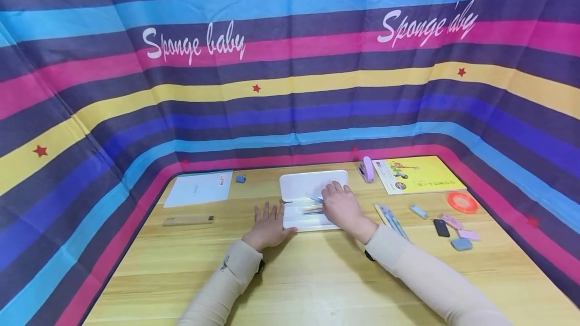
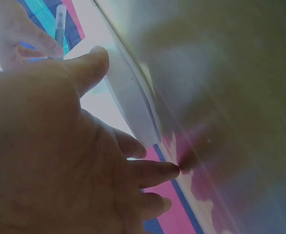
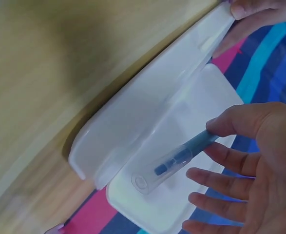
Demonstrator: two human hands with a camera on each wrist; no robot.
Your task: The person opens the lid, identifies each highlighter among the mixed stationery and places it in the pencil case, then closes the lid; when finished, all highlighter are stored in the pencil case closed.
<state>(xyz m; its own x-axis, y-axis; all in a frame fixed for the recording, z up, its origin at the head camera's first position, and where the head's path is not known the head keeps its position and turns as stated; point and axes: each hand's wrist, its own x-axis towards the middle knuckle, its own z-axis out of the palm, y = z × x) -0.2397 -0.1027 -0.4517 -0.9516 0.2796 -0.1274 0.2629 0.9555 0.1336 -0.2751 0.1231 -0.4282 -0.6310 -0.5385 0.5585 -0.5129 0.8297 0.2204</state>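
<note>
A white pencil case [image 1: 292, 221] lies on the table with its lid [image 1: 299, 183] swung back, and a few slim pens or pencils [image 1: 311, 210] are inside. Over it, my right hand [image 1: 342, 206] pinches a blue pen with a clear cap [image 3: 181, 158] between thumb and index finger; the other fingers are extended. My left hand [image 1: 270, 228] is spread at the case's left end, its thumb [image 2: 95, 63] along the white side wall. The fingers are straight, steadying against that end.
Right of the case lie several pens [image 1: 390, 219], a small blue item [image 1: 419, 211], erasers [image 1: 462, 244] and an orange tape ring [image 1: 462, 202]. Behind are a purple stapler [image 1: 367, 169] and a yellow book [image 1: 421, 172]. To the left are a ruler [image 1: 188, 221], white notebook [image 1: 197, 190] and blue sharpener [image 1: 240, 178].
</note>
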